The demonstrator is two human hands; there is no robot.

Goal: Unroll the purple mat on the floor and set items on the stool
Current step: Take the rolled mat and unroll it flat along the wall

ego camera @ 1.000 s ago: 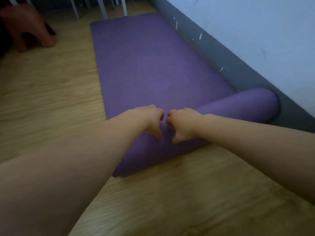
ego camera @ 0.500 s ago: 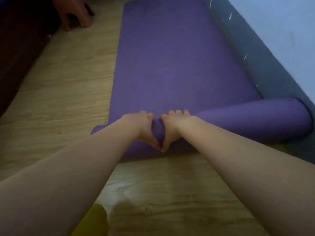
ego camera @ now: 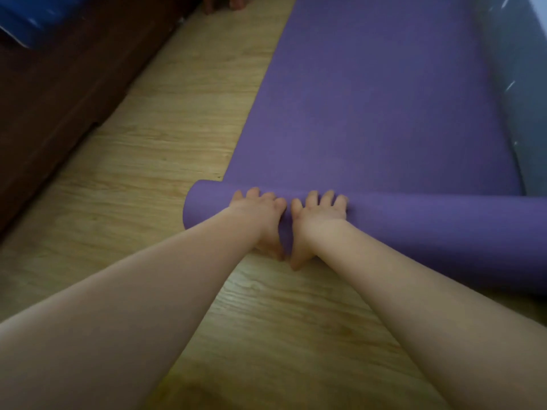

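At centre frame, left hand (ego camera: 260,214) and right hand (ego camera: 318,214) sit side by side, gripping the purple mat's (ego camera: 384,108) rolled end (ego camera: 429,232); spreading them wider should keep it unrolling evenly.

The purple mat (ego camera: 384,108) lies partly unrolled on the floor, upper right; its remaining roll crosses mid-frame.

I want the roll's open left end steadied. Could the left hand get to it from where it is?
Probably yes: the left hand already rests on the rolled part of the purple mat near that end, with only bare wooden floor beside it.
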